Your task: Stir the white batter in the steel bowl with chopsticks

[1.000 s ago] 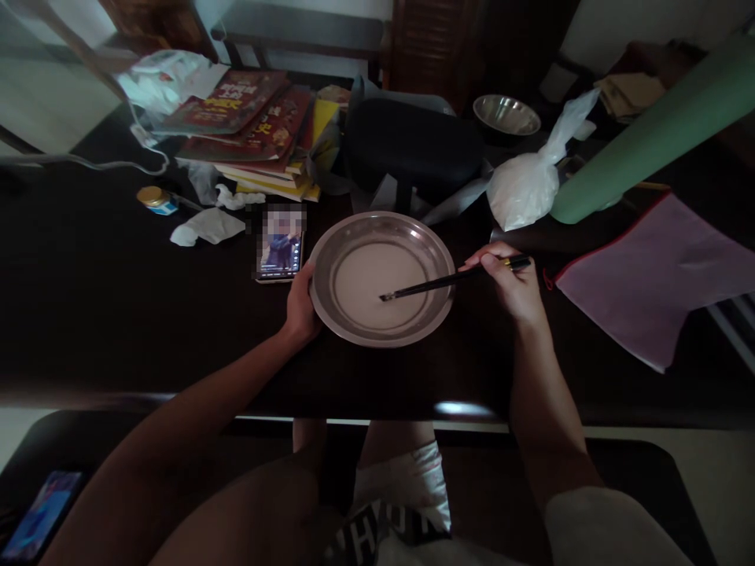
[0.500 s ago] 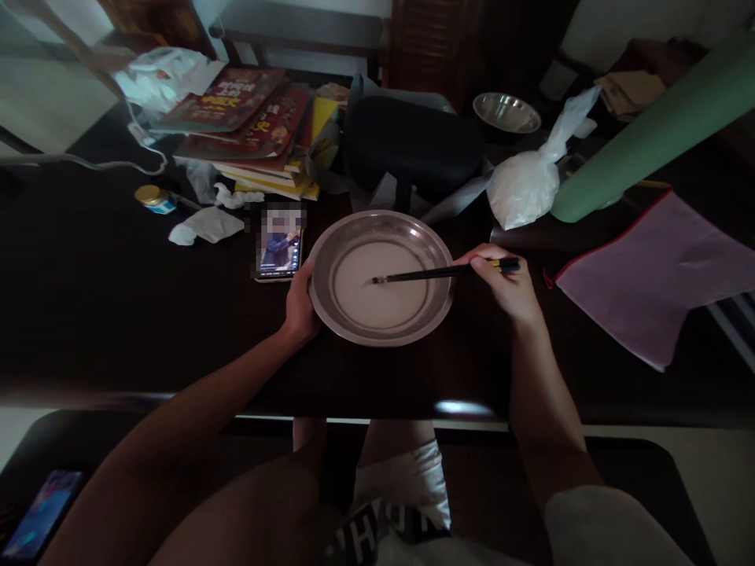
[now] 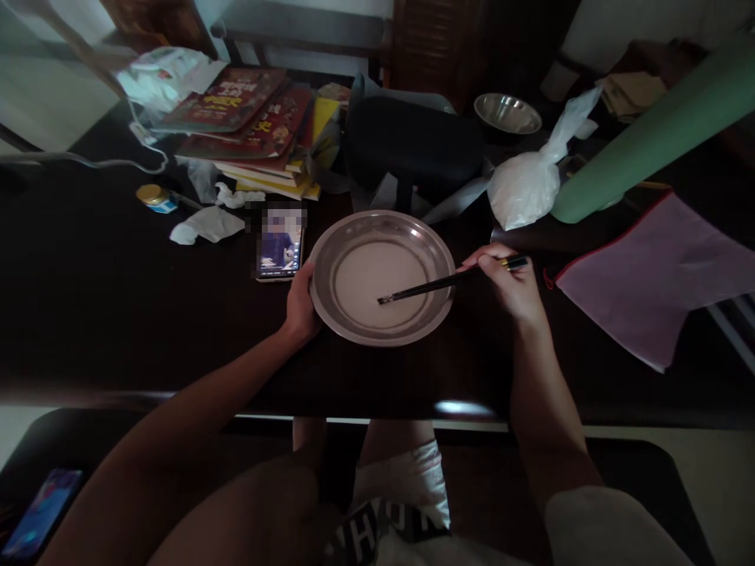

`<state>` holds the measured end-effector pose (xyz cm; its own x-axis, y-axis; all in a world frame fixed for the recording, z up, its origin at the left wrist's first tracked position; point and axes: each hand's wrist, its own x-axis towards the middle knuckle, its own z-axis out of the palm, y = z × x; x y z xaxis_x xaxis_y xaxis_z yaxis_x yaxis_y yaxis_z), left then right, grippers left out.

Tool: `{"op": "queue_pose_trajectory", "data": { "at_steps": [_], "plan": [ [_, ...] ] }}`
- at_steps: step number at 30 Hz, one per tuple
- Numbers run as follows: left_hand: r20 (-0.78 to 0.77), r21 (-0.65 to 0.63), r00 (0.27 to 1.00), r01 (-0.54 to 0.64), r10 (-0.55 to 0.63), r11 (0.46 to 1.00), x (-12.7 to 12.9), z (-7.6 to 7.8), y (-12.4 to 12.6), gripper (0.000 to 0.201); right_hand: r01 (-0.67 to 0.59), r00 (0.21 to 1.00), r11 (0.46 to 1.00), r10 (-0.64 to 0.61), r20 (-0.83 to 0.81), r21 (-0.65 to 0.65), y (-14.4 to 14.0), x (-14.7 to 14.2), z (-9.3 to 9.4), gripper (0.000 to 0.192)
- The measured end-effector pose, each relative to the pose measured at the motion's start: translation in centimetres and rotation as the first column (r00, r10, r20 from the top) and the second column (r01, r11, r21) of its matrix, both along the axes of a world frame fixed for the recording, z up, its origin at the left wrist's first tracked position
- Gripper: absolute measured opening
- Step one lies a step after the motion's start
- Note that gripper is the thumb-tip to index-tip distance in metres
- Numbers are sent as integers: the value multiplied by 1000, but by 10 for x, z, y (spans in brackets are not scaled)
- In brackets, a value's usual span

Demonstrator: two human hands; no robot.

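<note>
A round metal basin [image 3: 383, 335] sits on the dark table before me, with a whitish, cloudy liquid [image 3: 369, 275] inside. My left hand [image 3: 301, 305] grips the basin's left rim, some of its fingers hidden beneath or behind the wall. Black chopsticks [image 3: 430, 286] with gold bands near the upper end are held in my right hand [image 3: 508, 281], beyond the basin's right rim. They slant over that rim, and their tips are at the liquid left of the hand. A lit phone [image 3: 281, 244] lies just left of the basin.
Behind the basin are a black padded object [image 3: 413, 141] and a tied bag of white powder [image 3: 524, 189]. Stacked books [image 3: 241, 130], crumpled tissues [image 3: 206, 226] and a small jar [image 3: 156, 198] lie left. A green roll [image 3: 654, 134] and purple mesh cloth [image 3: 642, 283] lie right.
The chopstick tips have moved slightly right and toward me across the liquid, and the chopsticks slant more steeply. My right hand has shifted a little right. The left hand and basin stay put.
</note>
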<state>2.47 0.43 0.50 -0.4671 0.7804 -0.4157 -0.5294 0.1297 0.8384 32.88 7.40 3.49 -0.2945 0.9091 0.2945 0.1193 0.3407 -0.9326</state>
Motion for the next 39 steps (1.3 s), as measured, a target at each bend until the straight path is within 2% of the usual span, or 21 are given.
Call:
{"op": "queue_pose_trajectory", "data": {
  "at_steps": [3, 6, 8, 11, 13, 18, 23, 28, 33, 39],
  "plan": [
    [-11, 5, 1000, 12, -12, 1000, -1, -2, 0, 23, -50, 996, 998, 48, 72, 27, 0, -2, 1, 22],
    [-50, 43, 998, 26, -24, 999, -2, -6, 0, 25, 48, 998, 997, -50, 35, 66, 0, -1, 2, 22],
    [-63, 58, 998, 34, -30, 998, -3, -8, 1, 26, 67, 998, 997, -67, -1, 47, 0, 0, 1, 23],
    [-60, 58, 998, 30, -27, 998, -3, -9, 0, 25, -34, 998, 999, 33, 46, 16, -1, -2, 2, 24],
    [-48, 53, 998, 30, -27, 998, -3, -8, 0, 25, -59, 995, 998, 56, 86, 31, -1, -3, 2, 23],
    [-23, 90, 999, 33, -31, 995, -2, -6, 0, 25, 84, 996, 996, -85, 1, 41, 0, 0, 2, 24],
    [-33, 88, 999, 28, -25, 996, -3, -10, 0, 24, -57, 994, 998, 55, 95, 24, -1, -2, 2, 24],
    [-31, 77, 999, 27, -24, 997, -2, -8, 0, 22, 63, 998, 996, -64, 16, 59, 0, 0, 2, 22],
    [-16, 64, 1000, 28, -27, 998, 0, -2, 0, 20, -67, 994, 998, 65, 90, 17, -1, -2, 2, 27],
    [-41, 56, 999, 14, -12, 998, -2, -7, 0, 22, 104, 991, 992, -110, 77, 78, 2, 1, 2, 31]
  ]
}}
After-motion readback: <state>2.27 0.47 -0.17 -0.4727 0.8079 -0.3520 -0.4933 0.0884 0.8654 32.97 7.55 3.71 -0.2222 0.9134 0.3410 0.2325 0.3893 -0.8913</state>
